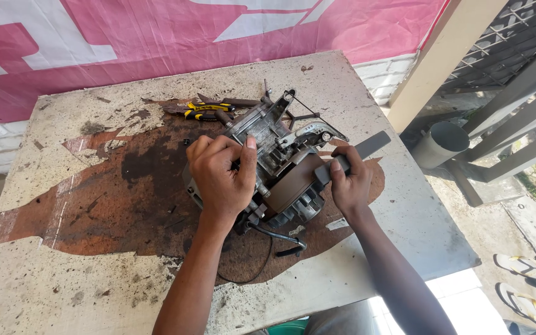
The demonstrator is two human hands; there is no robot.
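Two bare hands work on a small engine point(274, 167) at the centre of the frame, on a stained, peeling table point(94, 260) that fills most of the view. A pink-and-white banner point(156, 43) hangs along the top, behind the table. At the right edge stand a pale post point(442, 56) and a grey pipe point(445, 142), with two sandals point(525, 285) on the ground at lower right.

The engine lies tilted, its metal frame pointing to the upper right, a black cable point(262, 248) trailing from its lower end toward the bottom of the frame. The left hand point(221, 174) is curled over the engine's left side, fingers bent and thumb up against the metal. The right hand point(350, 180) sits just right of the engine, closed around a flat dark tool point(355, 155) whose near end meets the engine's brown cover. Yellow-handled pliers point(203, 110) lie just above the engine, well clear of both hands.
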